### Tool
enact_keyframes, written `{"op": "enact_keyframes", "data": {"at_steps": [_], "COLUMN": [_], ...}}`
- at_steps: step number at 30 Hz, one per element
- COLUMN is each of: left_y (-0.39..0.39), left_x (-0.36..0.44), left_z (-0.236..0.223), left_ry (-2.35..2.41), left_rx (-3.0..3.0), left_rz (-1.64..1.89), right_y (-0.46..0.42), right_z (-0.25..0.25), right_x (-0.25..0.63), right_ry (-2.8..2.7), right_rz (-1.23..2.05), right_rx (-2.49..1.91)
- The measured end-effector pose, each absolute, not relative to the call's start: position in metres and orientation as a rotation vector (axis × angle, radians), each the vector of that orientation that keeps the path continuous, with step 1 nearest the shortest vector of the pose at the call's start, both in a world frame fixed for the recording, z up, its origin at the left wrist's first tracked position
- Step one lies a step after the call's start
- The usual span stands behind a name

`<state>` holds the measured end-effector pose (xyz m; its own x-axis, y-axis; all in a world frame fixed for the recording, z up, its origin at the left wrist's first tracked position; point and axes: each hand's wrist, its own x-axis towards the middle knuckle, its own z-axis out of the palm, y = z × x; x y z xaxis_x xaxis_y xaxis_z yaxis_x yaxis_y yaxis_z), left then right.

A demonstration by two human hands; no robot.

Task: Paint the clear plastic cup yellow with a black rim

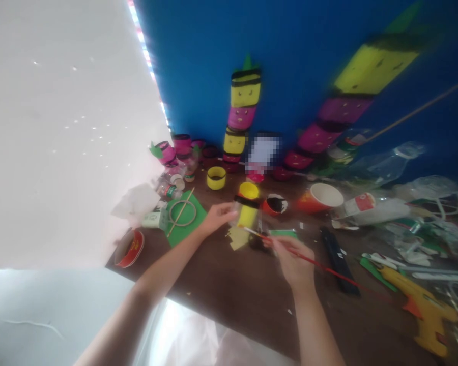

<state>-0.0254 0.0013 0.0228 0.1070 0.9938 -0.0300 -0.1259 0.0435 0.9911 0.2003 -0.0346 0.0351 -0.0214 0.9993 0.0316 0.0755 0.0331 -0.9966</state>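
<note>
My left hand grips the side of a small clear plastic cup-like piece, with yellow paint on it and a black band round its top. Held in my right hand is a thin red-handled paintbrush; its tip meets or nearly meets the lower edge of the yellow piece. Just behind stands a yellow paint pot. A pale yellow scrap of paper lies beneath the piece. Motion blurs some of the fine detail.
A yellow ring and a red cup with dark contents stand behind. Green card lies left, under a hoop and stick. At right are a black strip, a yellow glue gun and plastic bottles. Painted stacks lean against the blue wall.
</note>
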Motion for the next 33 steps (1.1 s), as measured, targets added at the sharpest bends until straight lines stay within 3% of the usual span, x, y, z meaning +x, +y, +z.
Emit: {"op": "enact_keyframes", "data": {"at_steps": [33], "left_y": [0.0027], "left_x": [-0.0281], "left_z": [0.0229], "left_ry": [1.065], "left_rx": [1.115], "left_rz": [1.189], "right_y": [-0.0355], "right_z": [0.0416], "right_x": [0.2053], "right_ry": [-1.298], "right_rz": [1.124], "right_rx": [-1.260]}}
